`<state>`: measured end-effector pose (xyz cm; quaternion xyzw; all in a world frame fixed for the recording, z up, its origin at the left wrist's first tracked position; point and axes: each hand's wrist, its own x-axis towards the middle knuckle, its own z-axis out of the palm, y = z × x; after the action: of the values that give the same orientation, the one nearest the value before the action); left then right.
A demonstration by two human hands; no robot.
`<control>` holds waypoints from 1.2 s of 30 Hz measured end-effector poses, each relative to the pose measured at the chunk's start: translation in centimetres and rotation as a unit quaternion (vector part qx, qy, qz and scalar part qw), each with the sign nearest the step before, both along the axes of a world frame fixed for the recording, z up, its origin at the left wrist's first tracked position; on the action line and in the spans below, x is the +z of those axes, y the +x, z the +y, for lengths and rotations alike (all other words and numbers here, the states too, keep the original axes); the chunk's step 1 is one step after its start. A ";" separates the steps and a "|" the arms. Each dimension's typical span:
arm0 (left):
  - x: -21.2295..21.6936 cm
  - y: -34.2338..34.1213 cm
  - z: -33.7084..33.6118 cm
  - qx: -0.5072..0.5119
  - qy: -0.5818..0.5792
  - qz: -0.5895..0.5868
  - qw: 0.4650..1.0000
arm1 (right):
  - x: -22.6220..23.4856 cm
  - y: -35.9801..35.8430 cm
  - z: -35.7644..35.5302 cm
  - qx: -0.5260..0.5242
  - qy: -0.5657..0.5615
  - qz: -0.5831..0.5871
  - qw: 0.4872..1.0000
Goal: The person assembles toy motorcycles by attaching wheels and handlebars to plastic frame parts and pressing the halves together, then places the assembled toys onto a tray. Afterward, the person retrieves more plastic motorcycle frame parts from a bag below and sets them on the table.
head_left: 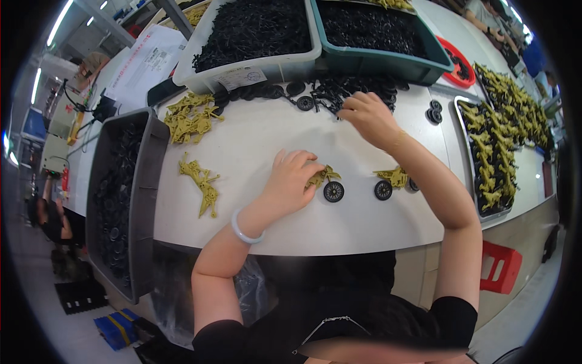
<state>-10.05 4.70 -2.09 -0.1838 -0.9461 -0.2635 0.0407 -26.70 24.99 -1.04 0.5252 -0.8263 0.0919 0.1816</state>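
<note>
My left hand (291,183) is closed on an olive-yellow toy motorcycle frame (327,173), low over the white table. A black spoked wheel (333,192) sits at the frame's right end; my fingers hide the other end. My right hand (371,118) is at the near edge of a pile of small black parts (333,96), its fingers bent together in a pinch. What those fingertips hold is too small to make out. Beneath my right forearm stands another yellow frame (394,177) with black wheels (383,190), partly covered by the arm.
Loose yellow frames (199,185) lie at the left, with a heap of them (191,118) behind. A grey bin (151,145) of black wheels flanks the table. White (273,68) and green (376,64) bins stand at the back. A tray (485,212) of yellow-and-black pieces lies right.
</note>
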 end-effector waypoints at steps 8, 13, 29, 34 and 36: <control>-0.7 0.4 -0.3 0.012 -0.020 0.027 0.999 | 0.0 -4.9 -3.3 -0.097 -0.202 -0.346 0.911; -1.1 0.2 -0.9 0.013 -0.014 -0.004 1.000 | 2.3 -2.5 -2.9 -0.115 -0.147 -0.611 0.769; -1.7 -0.4 -0.8 0.035 0.109 0.012 0.993 | 0.5 2.3 -3.3 -0.040 0.143 -0.593 0.792; -2.1 -0.3 -0.7 0.046 0.112 0.031 0.992 | 0.1 1.7 -3.8 -0.052 0.154 -0.639 0.751; -1.9 -0.4 -0.7 0.043 0.093 0.038 0.994 | -0.2 1.2 -3.8 -0.051 0.125 -0.695 0.706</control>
<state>-10.47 3.96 -3.99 -0.1486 -0.9223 -0.3410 0.1047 -25.48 21.23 -1.21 0.2873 -0.7483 0.3172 -0.5069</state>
